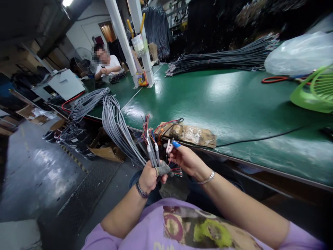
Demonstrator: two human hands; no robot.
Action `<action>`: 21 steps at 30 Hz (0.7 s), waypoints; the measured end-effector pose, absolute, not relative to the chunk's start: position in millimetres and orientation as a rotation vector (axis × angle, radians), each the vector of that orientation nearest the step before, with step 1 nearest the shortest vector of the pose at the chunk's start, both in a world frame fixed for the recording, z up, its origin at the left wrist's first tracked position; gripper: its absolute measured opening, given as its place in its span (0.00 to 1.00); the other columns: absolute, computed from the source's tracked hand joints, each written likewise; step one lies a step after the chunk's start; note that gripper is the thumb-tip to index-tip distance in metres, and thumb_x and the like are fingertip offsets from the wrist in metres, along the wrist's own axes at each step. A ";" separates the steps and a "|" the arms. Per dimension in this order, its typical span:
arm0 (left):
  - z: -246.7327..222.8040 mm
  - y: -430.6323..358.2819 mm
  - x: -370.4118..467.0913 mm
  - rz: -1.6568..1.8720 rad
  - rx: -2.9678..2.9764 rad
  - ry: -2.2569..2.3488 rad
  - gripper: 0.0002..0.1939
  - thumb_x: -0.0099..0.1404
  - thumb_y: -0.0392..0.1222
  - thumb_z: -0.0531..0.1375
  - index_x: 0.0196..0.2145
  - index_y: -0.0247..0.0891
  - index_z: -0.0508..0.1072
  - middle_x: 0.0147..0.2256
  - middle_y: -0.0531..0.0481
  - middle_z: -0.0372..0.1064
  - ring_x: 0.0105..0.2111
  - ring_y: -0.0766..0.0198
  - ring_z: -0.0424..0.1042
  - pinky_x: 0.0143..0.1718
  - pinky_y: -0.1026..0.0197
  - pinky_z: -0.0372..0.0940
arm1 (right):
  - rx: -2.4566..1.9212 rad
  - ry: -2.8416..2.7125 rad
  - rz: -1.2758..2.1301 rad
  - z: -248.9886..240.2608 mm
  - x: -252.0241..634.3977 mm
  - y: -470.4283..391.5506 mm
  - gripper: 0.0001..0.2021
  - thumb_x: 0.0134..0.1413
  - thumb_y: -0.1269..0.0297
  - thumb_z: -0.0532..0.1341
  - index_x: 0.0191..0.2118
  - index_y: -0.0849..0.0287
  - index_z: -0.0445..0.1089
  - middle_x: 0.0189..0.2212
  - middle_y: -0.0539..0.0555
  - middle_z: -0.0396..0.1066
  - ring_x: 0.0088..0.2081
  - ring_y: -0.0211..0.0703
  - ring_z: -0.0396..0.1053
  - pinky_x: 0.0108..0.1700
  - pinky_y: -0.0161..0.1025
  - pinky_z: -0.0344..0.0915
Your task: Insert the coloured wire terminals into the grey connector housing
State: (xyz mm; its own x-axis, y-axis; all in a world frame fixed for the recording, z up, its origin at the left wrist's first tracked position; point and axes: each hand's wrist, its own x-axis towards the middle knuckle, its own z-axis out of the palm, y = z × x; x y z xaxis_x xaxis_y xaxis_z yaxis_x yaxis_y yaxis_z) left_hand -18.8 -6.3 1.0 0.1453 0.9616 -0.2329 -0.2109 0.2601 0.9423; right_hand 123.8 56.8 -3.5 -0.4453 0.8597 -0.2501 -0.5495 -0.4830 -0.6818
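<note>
My left hand (150, 177) is closed around a bunch of grey cables (154, 158), whose stripped ends with thin coloured wires point upward. A grey covering sits over its thumb or finger. From the same hand, more thin coloured wires (177, 171) stick out to the right. My right hand (186, 160), with a blue cover on one fingertip, pinches a small pale pink clip-like piece (169, 146) just right of the cable ends. Behind the hands, a worn wooden block (192, 134) wrapped in clear tape lies at the bench edge, with red and black leads at its left end.
A long grey cable bundle (114, 118) drapes over the green bench (203, 93) edge at left. Farther back lie dark cables (221, 59), a plastic bag (299, 52) and a green basket (316, 90). A black cord (260, 137) crosses the bench. Another person (108, 66) sits beyond the white posts.
</note>
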 end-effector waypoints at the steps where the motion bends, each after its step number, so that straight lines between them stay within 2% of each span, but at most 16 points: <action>1: 0.9 -9.0 -18.5 1.064 0.924 1.080 0.16 0.46 0.48 0.67 0.17 0.34 0.66 0.10 0.54 0.60 0.10 0.72 0.57 0.13 0.67 0.52 | -0.736 -0.675 1.993 -3.9 123.8 56.2 0.13 0.45 0.55 0.67 0.29 0.60 0.71 0.24 0.49 0.67 0.24 0.32 0.61 0.28 0.31 0.64; 3: 1.0 -11.3 -18.4 1.105 0.918 1.106 0.17 0.47 0.48 0.66 0.17 0.34 0.66 0.11 0.54 0.61 0.11 0.72 0.57 0.13 0.67 0.53 | -0.729 -0.700 1.961 -5.7 123.6 55.1 0.14 0.44 0.55 0.68 0.29 0.60 0.71 0.25 0.49 0.67 0.24 0.32 0.61 0.28 0.31 0.63; 8: 4.4 -4.4 -19.8 1.113 0.832 1.120 0.17 0.45 0.49 0.67 0.19 0.34 0.66 0.12 0.54 0.62 0.10 0.71 0.58 0.12 0.67 0.55 | -0.695 -0.665 1.941 -8.0 122.3 55.4 0.18 0.42 0.48 0.67 0.29 0.60 0.71 0.25 0.49 0.68 0.23 0.32 0.61 0.26 0.32 0.63; 13: 7.2 3.6 -21.4 1.063 0.805 1.061 0.16 0.44 0.48 0.67 0.21 0.34 0.67 0.10 0.55 0.61 0.10 0.70 0.57 0.11 0.67 0.54 | -0.709 -0.708 1.926 -6.3 120.6 56.6 0.14 0.42 0.55 0.69 0.29 0.61 0.71 0.23 0.48 0.66 0.23 0.31 0.60 0.25 0.31 0.62; 18: 6.3 7.7 -25.7 1.037 0.781 1.045 0.15 0.44 0.47 0.67 0.22 0.34 0.67 0.10 0.54 0.62 0.10 0.70 0.57 0.12 0.68 0.53 | -0.642 -0.678 1.872 -18.4 116.3 58.7 0.19 0.45 0.47 0.65 0.28 0.61 0.72 0.23 0.50 0.68 0.23 0.33 0.61 0.26 0.32 0.62; 21: 5.8 9.8 -27.2 1.006 0.768 1.042 0.15 0.43 0.47 0.67 0.21 0.34 0.67 0.10 0.54 0.61 0.09 0.71 0.57 0.12 0.68 0.52 | -0.609 -0.682 1.904 -22.8 114.1 61.7 0.20 0.45 0.45 0.65 0.28 0.61 0.72 0.23 0.51 0.69 0.23 0.34 0.62 0.26 0.33 0.62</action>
